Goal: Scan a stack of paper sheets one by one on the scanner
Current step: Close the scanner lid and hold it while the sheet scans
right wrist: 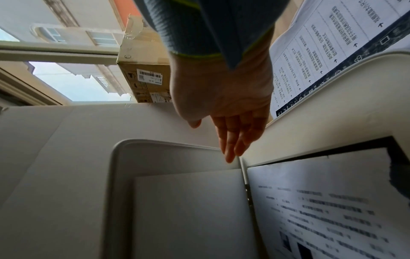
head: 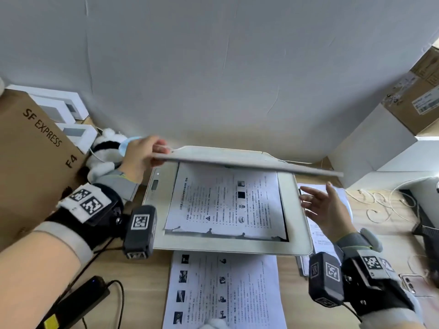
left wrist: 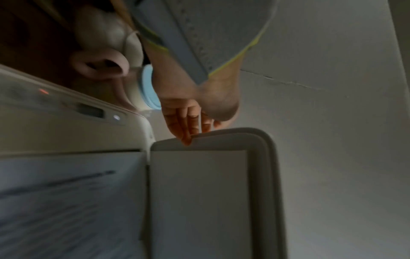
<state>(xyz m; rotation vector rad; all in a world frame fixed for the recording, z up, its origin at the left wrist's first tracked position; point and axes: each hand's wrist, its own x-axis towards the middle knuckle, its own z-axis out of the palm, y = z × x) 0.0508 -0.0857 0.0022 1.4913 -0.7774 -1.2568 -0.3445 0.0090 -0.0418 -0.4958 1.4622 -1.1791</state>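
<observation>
A white flatbed scanner [head: 299,233] sits mid-desk with its lid [head: 249,163] raised. My left hand [head: 145,150] grips the lid's front left corner, fingertips [left wrist: 188,138] hooked on its edge [left wrist: 199,192]. A printed sheet [head: 225,203] lies face up on the glass, also seen under the lid [right wrist: 321,210]. My right hand [head: 318,205] hovers open with spread fingers over the scanner's right rim, holding nothing; its fingers [right wrist: 230,140] point toward the lid's right edge [right wrist: 188,210]. A stack of printed sheets [head: 223,293] lies on the desk just in front of the scanner.
More printed papers [head: 318,236] lie right of the scanner under my right hand. An SF Express carton [head: 31,150] and a panda plush [head: 104,150] stand left. White boxes [head: 380,143] and loose cables [head: 380,205] are at the right. A black device [head: 78,302] lies front left.
</observation>
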